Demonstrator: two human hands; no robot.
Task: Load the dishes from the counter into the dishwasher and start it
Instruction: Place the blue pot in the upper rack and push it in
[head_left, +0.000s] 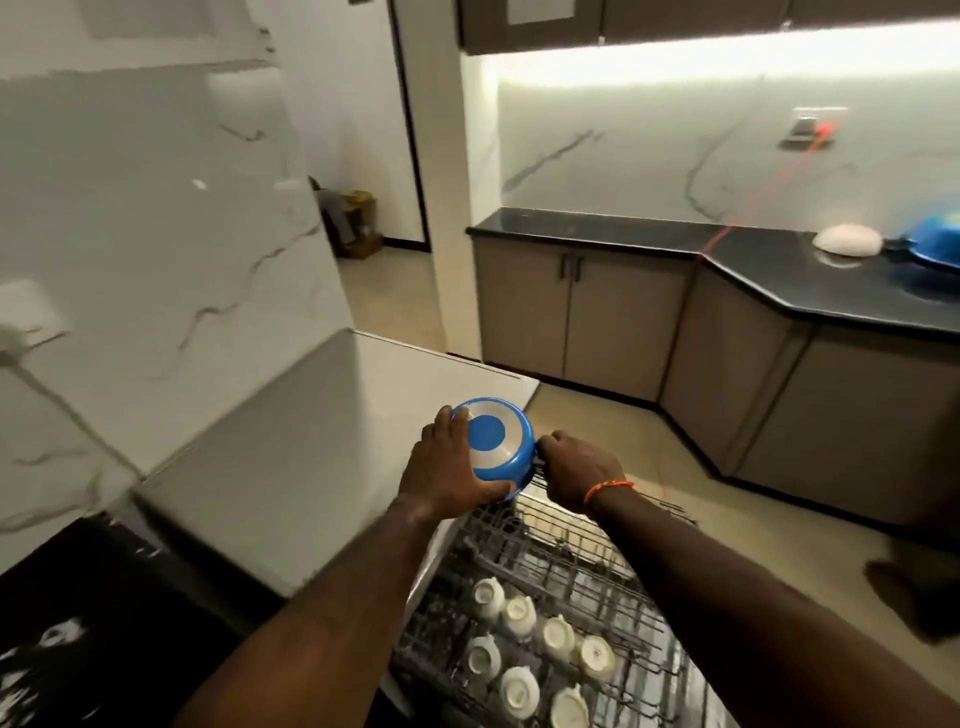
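Blue pan held upside down above the pulled-out dishwasher rack.
The wire rack (561, 587), below and nearer than both hands, holds seven white cups (519, 660), all inverted. The left hand (447, 467) grips the blue pan (496, 447) by its rim, base facing up; the right hand (576, 470), just right of it, is curled around the pan's dark handle.

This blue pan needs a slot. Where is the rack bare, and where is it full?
Bare wires lie at the rack's far end, under the blue pan held by the left hand and right hand. The near part is crowded with upturned white cups.
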